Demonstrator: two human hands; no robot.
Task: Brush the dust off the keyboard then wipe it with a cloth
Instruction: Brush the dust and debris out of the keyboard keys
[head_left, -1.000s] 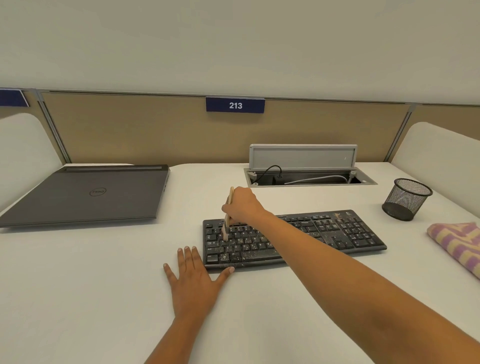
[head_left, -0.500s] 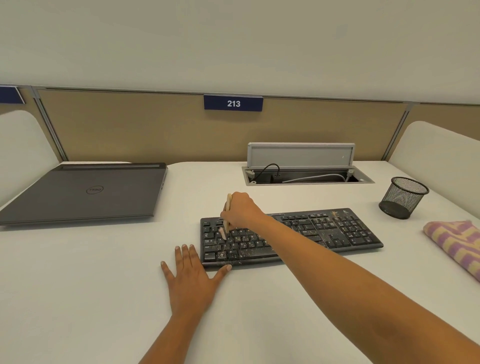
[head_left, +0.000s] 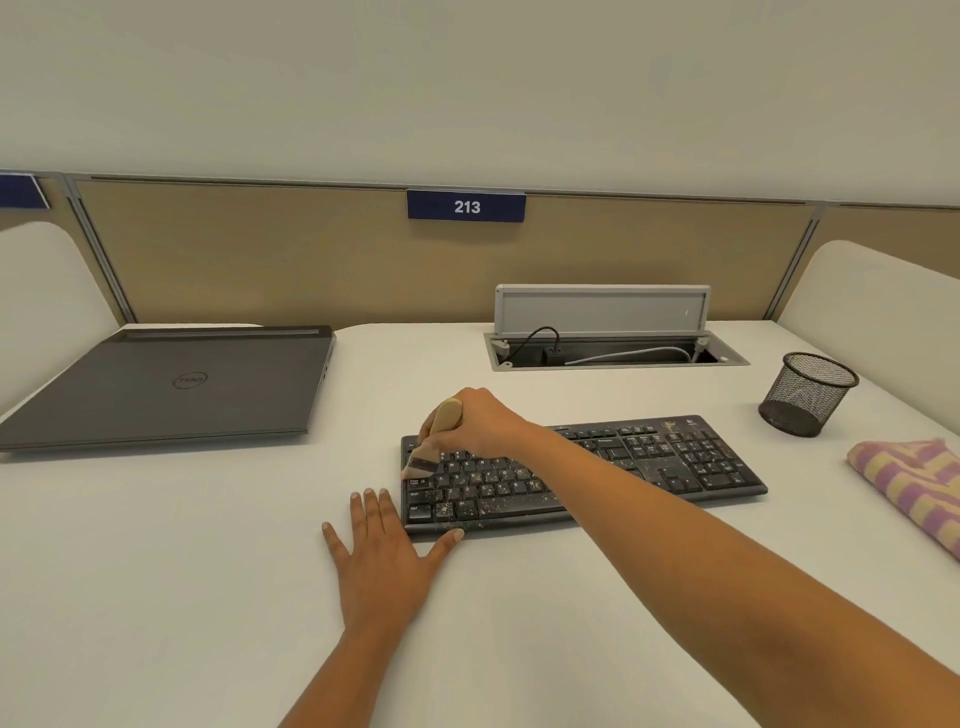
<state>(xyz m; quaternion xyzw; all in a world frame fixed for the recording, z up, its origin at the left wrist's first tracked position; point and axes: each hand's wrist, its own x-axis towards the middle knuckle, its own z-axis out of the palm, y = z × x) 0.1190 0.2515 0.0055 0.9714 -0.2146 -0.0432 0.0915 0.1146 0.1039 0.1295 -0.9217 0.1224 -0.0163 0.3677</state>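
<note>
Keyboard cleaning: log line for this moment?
stage: brushing | right hand grips brush on keyboard left end | left hand flat beside it | cloth untouched

We find open desk (head_left: 197, 597) along the near edge and in the lane between the closed laptop (head_left: 166, 384) and the keyboard (head_left: 675, 467), though our left hand (head_left: 384, 556) lies flat at the keyboard's near left corner and our right hand (head_left: 483, 421), gripping the brush (head_left: 448, 415), slants its forearm across the keys. To the right the mesh cup (head_left: 805, 395) and the striped cloth (head_left: 914, 478) narrow the way, and behind the keyboard the raised lid (head_left: 602, 309) of the cable well (head_left: 618, 365) stands in the path.
</note>
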